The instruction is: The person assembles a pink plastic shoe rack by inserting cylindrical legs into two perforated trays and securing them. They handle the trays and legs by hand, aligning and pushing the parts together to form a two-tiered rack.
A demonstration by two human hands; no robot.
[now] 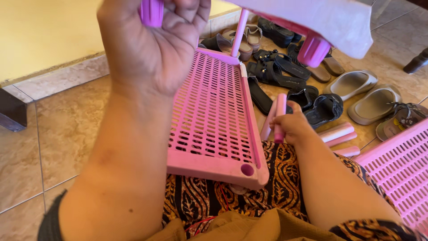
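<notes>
Gripping a pink tube (151,11) high in the frame, the left hand (151,49) is closed around it. The slotted pink shelf panel (211,111) rests on the lap, one post (239,33) fitted, its near corner socket (246,169) open. The right hand (292,127) clasps another pink tube (280,117); spare tubes (337,133) and sandals (363,93) lie on the floor (58,129).

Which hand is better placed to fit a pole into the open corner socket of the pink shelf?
Probably the right hand: it already grips a pink tube near the shelf's empty socket. The left hand is raised, gripping another pole.
</notes>
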